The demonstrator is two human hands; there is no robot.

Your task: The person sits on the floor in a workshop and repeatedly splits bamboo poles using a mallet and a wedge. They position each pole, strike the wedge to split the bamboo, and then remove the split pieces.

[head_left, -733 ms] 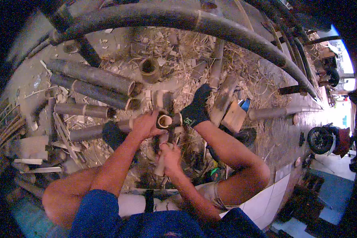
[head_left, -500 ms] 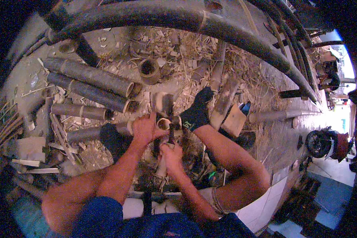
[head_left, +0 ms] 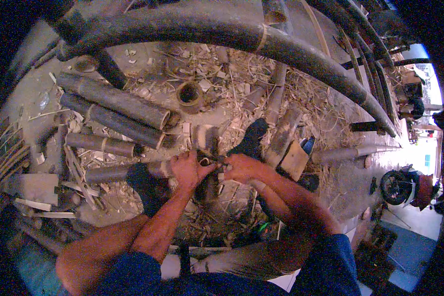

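A short bamboo tube (head_left: 203,160) stands between my feet, its pale cut rim facing up. My left hand (head_left: 185,168) is closed around its left side, thumb reaching across the front of the rim. Right of the tube, my right hand (head_left: 240,167) has its fingers curled together close to the left thumb. Whatever sits in those fingers is small and dark, and I cannot make it out. Just beyond the tube lies a cut bamboo piece (head_left: 205,137). My feet, in dark socks, flank the work.
Several long bamboo lengths (head_left: 118,101) lie at the left. A hollow bamboo section (head_left: 189,94) stands farther off among shavings. One thick pole (head_left: 182,28) crosses the far side. A wooden block (head_left: 294,160) lies right of my right foot, and a motorcycle (head_left: 399,187) stands far right.
My right hand has left the pale handle it gripped in front of the tube and moved up to the tube's right side. The left hand stays on the tube, its thumb now stretched rightward.
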